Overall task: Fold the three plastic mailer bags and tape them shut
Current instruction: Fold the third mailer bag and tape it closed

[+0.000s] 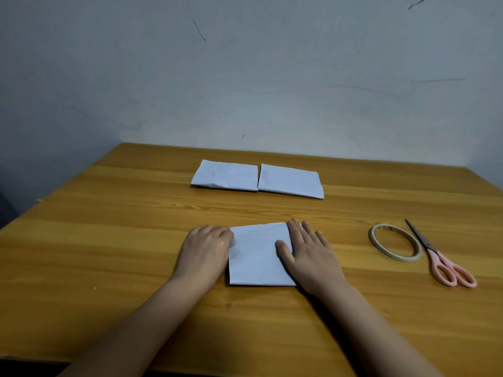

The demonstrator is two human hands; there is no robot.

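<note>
Your fingers (304,235) on the right hand (307,254) lie flat and spread, palm down, across the right edge of the folded white plastic mailer bag (258,254) in front of you, with the thumb reaching inward onto its top face. Your left hand (205,247) sits at the bag's left edge with the fingers curled down at the upper left corner; you press there, but whether the fingertips pinch the edge or only rest on it cannot be told. Neither hand lifts anything; the bag lies flat on the wooden table (109,240) between both hands, near the front edge, with a crease line running across its lower half.

Farther back, toward the grey wall (245,77), two more folded white mailer bags lie side by side, the left one (226,175) touching or nearly touching the right one (291,182).

To your right, well apart from the hands, a thin cream roll of tape (373,236) lies flat, and pink-handled scissors (438,254) rest just beside it, blades pointing away from you.
</note>
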